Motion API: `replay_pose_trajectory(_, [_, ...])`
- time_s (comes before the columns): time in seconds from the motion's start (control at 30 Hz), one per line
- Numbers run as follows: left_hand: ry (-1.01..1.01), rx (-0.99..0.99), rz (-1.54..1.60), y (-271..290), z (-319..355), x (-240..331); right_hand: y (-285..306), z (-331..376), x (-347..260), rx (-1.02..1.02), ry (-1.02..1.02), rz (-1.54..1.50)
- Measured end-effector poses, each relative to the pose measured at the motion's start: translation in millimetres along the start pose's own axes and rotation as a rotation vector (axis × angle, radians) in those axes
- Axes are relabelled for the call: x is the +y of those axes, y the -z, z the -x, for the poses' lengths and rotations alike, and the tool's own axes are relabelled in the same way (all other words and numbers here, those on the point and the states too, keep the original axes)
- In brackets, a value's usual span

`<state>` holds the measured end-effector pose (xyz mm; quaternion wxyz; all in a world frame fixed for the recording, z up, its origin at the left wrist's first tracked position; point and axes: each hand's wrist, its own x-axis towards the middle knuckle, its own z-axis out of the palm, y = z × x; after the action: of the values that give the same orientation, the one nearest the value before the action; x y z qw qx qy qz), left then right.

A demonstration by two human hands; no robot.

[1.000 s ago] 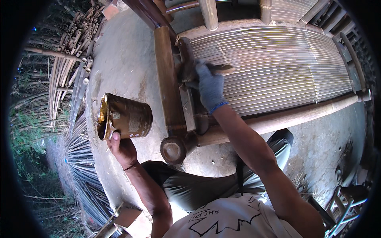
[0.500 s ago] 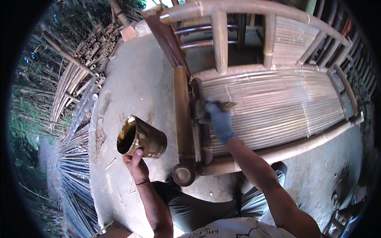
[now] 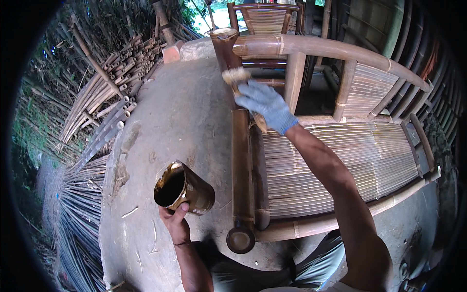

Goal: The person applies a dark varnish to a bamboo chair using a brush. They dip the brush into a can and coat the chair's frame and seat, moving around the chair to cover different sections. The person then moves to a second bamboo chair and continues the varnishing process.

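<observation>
Held at the left by my bare left hand (image 3: 176, 221) is a brown-stained can (image 3: 198, 195), tilted so its dark open mouth shows. My right hand (image 3: 265, 104), in a grey-blue knit glove, is closed around a paintbrush (image 3: 237, 76). Pale bristles point up and to the left, while the handle sticks out below the palm. The brush is in front of the dark back post (image 3: 225, 51) of a bamboo bench (image 3: 335, 170); whether the bristles touch the post I cannot tell. Below the brush runs the bench's brown left armrest (image 3: 242, 170).
Cut bamboo poles (image 3: 129, 65) lie stacked at the far left, with thin dark canes (image 3: 80, 233) fanned out nearer. Another bamboo seat (image 3: 266, 20) stands behind the bench. Long poles (image 3: 394, 29) lean at the right. The floor (image 3: 175, 107) is grey concrete.
My right hand has moved from the armrest up and away toward the back post, brush in hand. The can stays in my left hand. The whole view has shifted, showing more of the background.
</observation>
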<state>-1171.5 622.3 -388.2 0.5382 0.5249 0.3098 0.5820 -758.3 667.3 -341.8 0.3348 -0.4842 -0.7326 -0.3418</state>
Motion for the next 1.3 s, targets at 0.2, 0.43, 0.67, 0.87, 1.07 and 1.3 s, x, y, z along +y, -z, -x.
replay_pose_trajectory(0.2, [0.022,-0.028,0.016,20,-1,2,18,-5,-3,-0.356,-0.494,-0.683])
replay_pose_trajectory(0.43, [0.053,-0.052,0.01,27,-7,-1,30,-77,1,0.342,0.05,-0.181])
replay_pose_trajectory(0.67, [0.036,-0.085,0.026,34,-8,-8,-41,75,-27,0.165,-0.835,-0.962])
replay_pose_trajectory(0.87, [0.029,-0.097,-0.037,49,-9,-2,-69,108,-13,0.366,-1.652,-1.085])
replay_pose_trajectory(1.07, [0.026,-0.111,-0.005,38,-11,-4,-78,113,9,-0.274,-0.475,-0.171])
replay_pose_trajectory(1.3, [0.029,-0.04,-0.011,26,-6,1,-2,117,-60,-0.615,-0.729,-0.549])
